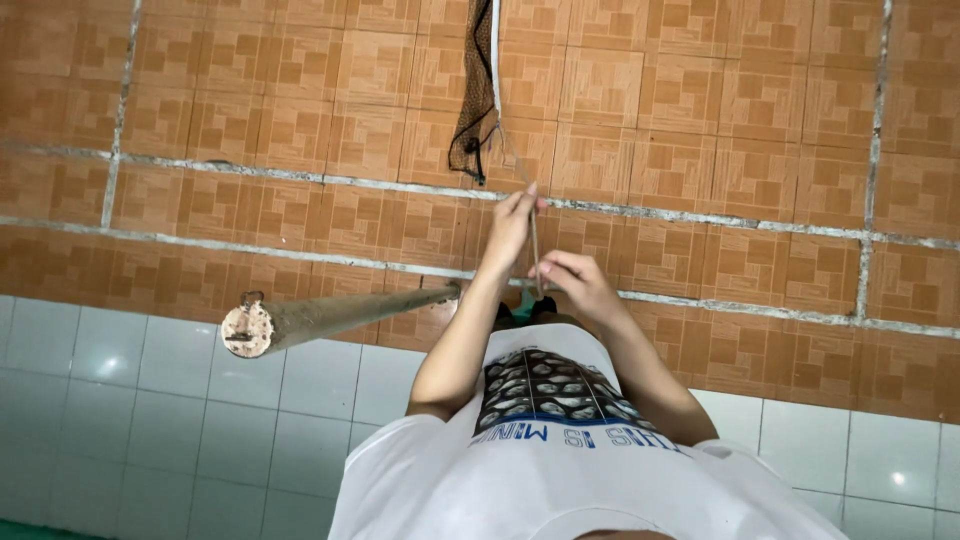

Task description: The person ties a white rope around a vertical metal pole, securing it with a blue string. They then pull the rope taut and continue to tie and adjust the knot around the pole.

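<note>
A dark fishing net (478, 95) with a white cord along its edge hangs down from the top of the view. My left hand (510, 228) reaches up toward it and pinches a thin twine (513, 160) that runs from the net's lower end. My right hand (578, 283) is just below and to the right. Its fingers are closed on a thin straight stick (535, 250) that stands upright between the two hands. Both forearms stretch out from my white printed shirt (560, 450).
A rough round pole (320, 315) lies across the left, its worn end pointing toward the camera and its far end passing behind my left forearm. Brown patterned tiles (750, 150) with pale grout lines fill the background; glossy white tiles (150, 400) lie nearer.
</note>
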